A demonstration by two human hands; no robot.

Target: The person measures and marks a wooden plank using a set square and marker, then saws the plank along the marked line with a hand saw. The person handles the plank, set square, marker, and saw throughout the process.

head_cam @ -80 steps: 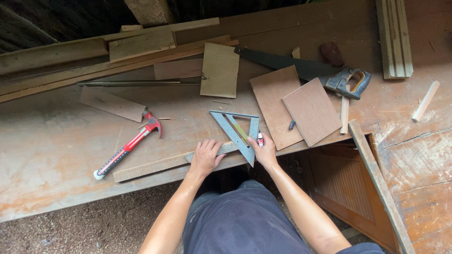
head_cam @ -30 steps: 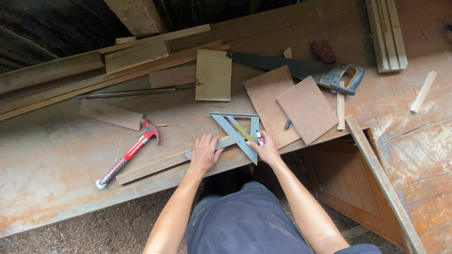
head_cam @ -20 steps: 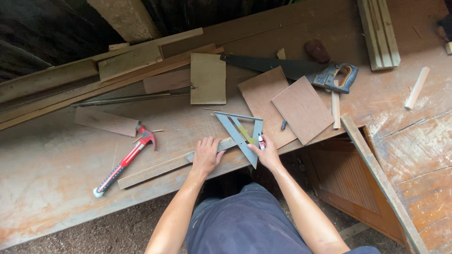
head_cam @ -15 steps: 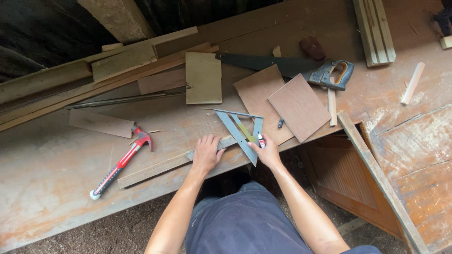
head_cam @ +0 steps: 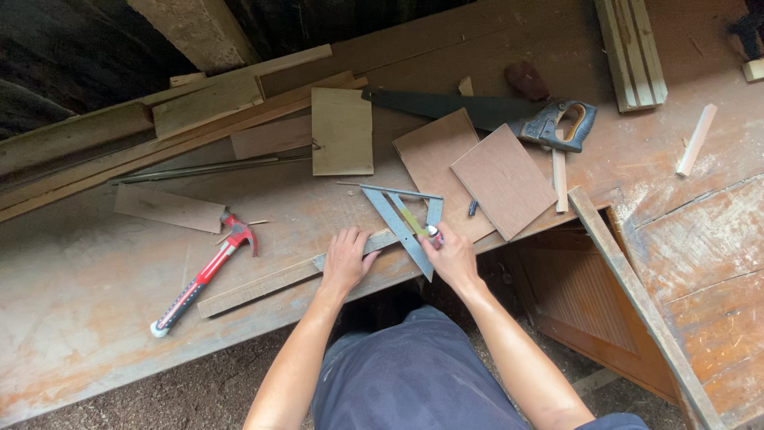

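— Head view: where are the hands?

— The left hand [head_cam: 348, 259] lies flat, fingers spread, pressing a long wooden strip [head_cam: 270, 285] at the near edge of the workbench [head_cam: 79, 318]. The right hand [head_cam: 452, 255] is curled around a pencil [head_cam: 416, 220], its tip against the metal triangular square [head_cam: 402, 219].

— And the square?

— It lies on the strip's right end, between the two hands, one edge reaching past the bench's edge.

— What else is nearby?

— A red-handled hammer [head_cam: 203, 275] left of the strip, two brown boards [head_cam: 481, 175] just right of the square, and a handsaw [head_cam: 485, 111] behind them.
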